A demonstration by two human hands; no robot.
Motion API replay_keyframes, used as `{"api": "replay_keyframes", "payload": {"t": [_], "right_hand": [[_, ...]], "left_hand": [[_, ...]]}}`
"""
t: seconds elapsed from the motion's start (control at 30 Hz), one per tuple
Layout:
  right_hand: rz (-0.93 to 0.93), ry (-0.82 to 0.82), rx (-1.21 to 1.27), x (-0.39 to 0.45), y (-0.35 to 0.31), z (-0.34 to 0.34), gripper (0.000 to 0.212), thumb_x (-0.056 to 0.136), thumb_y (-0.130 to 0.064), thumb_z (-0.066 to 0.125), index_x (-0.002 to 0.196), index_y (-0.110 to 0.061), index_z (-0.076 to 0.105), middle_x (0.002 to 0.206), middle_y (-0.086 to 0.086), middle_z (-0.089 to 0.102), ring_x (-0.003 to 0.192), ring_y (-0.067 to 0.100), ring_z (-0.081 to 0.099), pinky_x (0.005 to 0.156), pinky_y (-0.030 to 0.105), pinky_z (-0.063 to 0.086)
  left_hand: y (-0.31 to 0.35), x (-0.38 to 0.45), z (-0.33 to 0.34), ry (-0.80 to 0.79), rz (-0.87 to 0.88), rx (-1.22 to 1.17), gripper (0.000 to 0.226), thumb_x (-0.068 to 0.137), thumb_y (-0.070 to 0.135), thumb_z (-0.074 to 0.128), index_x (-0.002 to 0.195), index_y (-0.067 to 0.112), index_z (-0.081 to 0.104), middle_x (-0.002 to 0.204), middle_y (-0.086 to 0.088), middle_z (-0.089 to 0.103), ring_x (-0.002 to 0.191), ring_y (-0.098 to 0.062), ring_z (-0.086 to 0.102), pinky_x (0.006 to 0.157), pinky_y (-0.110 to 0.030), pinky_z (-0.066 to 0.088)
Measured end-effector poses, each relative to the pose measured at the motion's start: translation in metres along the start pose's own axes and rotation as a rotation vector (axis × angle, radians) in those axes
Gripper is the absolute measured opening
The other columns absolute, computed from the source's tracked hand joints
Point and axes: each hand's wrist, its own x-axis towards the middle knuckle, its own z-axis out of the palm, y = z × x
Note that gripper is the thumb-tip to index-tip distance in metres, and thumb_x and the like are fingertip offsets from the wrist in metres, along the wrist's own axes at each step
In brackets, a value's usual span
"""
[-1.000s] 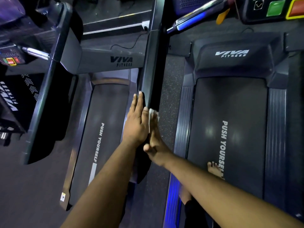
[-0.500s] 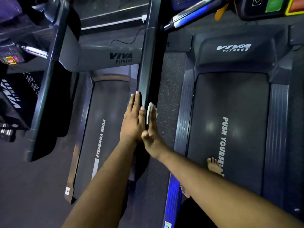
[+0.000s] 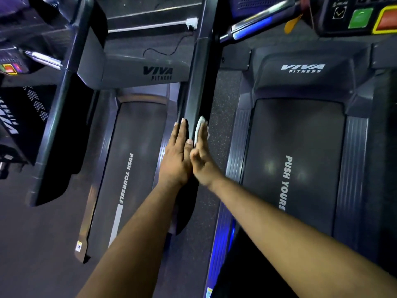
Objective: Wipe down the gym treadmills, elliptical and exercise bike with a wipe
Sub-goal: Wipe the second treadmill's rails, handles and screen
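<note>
Both hands have slid higher up the smooth dark upright (image 3: pixel 198 87), left hand (image 3: pixel 175 158) flat-fingered, right hand (image 3: pixel 202 162) pressing a thin white wipe (image 3: pixel 198 129) with straight fingers.

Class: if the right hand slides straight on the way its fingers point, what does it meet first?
Probably nothing new: the right hand, pressing the white wipe, runs up the dark treadmill upright; depth is unclear.

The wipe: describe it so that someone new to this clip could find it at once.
Two treadmills lie side by side; follow the dark upright post between them down to the two flat hands. The wipe is the small white pad under the right hand, pressed to the post's right face. The left hand holds nothing.
</note>
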Motion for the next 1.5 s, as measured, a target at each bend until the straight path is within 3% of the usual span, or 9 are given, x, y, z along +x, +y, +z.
{"api": "replay_keyframes", "payload": {"t": [0.1, 0.23, 0.33, 0.4, 0.5, 0.73, 1.13, 1.37, 1.5], "right_hand": [[0.033, -0.007, 0.005, 0.027, -0.011, -0.017, 0.123, 0.074, -0.095, 0.01, 0.156, -0.007, -0.016, 0.164, 0.005, -0.027, 0.153, 0.022, -0.025, 0.125, 0.047, -0.011], [-0.024, -0.097, -0.052, -0.016, 0.001, -0.003, 0.112, 0.082, -0.089, 0.012, 0.156, -0.013, -0.022, 0.164, 0.008, -0.03, 0.152, 0.025, -0.028, 0.124, 0.058, -0.007], [0.005, -0.148, -0.037, -0.042, 0.005, 0.008, 0.093, 0.079, -0.092, 0.012, 0.149, -0.047, -0.03, 0.161, 0.0, -0.036, 0.151, 0.023, -0.03, 0.123, 0.06, -0.006], [0.037, -0.113, -0.027, -0.024, -0.001, 0.002, 0.103, 0.075, -0.095, 0.011, 0.15, -0.037, -0.03, 0.16, -0.005, -0.037, 0.151, 0.022, -0.03, 0.123, 0.06, -0.004], [0.007, -0.054, -0.076, 0.018, -0.01, -0.016, 0.112, 0.074, -0.095, 0.008, 0.153, -0.022, -0.022, 0.16, -0.005, -0.035, 0.151, 0.02, -0.03, 0.123, 0.06, -0.005], [-0.078, -0.168, -0.18, -0.001, 0.003, -0.015, 0.127, 0.072, -0.096, 0.006, 0.156, -0.004, -0.02, 0.163, 0.009, -0.032, 0.15, 0.025, -0.031, 0.122, 0.06, -0.01], [-0.073, -0.071, -0.083, 0.069, -0.009, -0.045, 0.118, 0.078, -0.092, 0.01, 0.155, -0.008, -0.017, 0.162, 0.007, -0.03, 0.152, 0.021, -0.027, 0.125, 0.043, -0.012], [-0.053, -0.057, -0.099, 0.089, -0.006, -0.049, 0.108, 0.084, -0.088, 0.011, 0.154, -0.011, -0.014, 0.162, 0.011, -0.027, 0.152, 0.026, -0.027, 0.125, 0.049, -0.012], [-0.011, -0.007, -0.115, 0.134, -0.017, -0.073, 0.12, 0.078, -0.093, 0.01, 0.157, -0.005, -0.01, 0.164, 0.012, -0.023, 0.153, 0.025, -0.022, 0.126, 0.047, -0.009]], "left_hand": [[0.0, 0.0, -0.002, -0.016, -0.005, -0.027, 0.058, 0.107, 0.048, 0.026, 0.162, 0.036, 0.015, 0.17, 0.015, 0.009, 0.151, 0.01, 0.002, 0.104, 0.003, 0.005], [-0.001, 0.0, -0.002, -0.023, 0.01, -0.025, 0.06, 0.105, 0.05, 0.025, 0.161, 0.039, 0.011, 0.171, 0.011, 0.007, 0.148, 0.009, 0.004, 0.114, -0.02, 0.018], [0.001, 0.0, -0.001, -0.032, 0.016, -0.02, 0.066, 0.098, 0.059, 0.015, 0.161, 0.04, 0.008, 0.172, 0.008, 0.006, 0.152, -0.002, 0.011, 0.111, -0.024, 0.019], [0.0, 0.0, -0.002, -0.051, 0.006, -0.036, 0.068, 0.095, 0.063, 0.014, 0.159, 0.042, 0.004, 0.172, 0.007, 0.004, 0.153, -0.009, 0.014, 0.111, -0.025, 0.02], [-0.003, 0.004, -0.001, -0.055, 0.016, -0.035, 0.067, 0.097, 0.063, 0.017, 0.16, 0.042, 0.006, 0.171, 0.009, 0.002, 0.154, -0.001, 0.005, 0.121, -0.034, 0.015], [0.002, 0.029, -0.002, -0.085, 0.012, -0.029, 0.058, 0.101, 0.051, 0.016, 0.156, 0.043, -0.002, 0.166, 0.021, -0.011, 0.151, 0.007, -0.011, 0.123, -0.044, -0.006], [0.023, 0.087, -0.002, -0.077, 0.012, 0.022, 0.063, 0.104, 0.045, 0.026, 0.16, 0.034, -0.001, 0.167, 0.015, -0.012, 0.154, 0.0, -0.009, 0.126, -0.047, -0.001], [0.026, 0.1, -0.004, -0.073, 0.009, 0.027, 0.059, 0.109, 0.043, 0.029, 0.159, 0.036, -0.001, 0.17, 0.011, -0.009, 0.154, -0.001, -0.01, 0.127, -0.05, 0.0], [0.041, 0.115, -0.004, -0.041, -0.021, 0.011, 0.068, 0.099, 0.062, 0.013, 0.161, 0.035, 0.004, 0.171, 0.009, -0.005, 0.155, -0.001, -0.007, 0.127, -0.047, -0.001]]}}
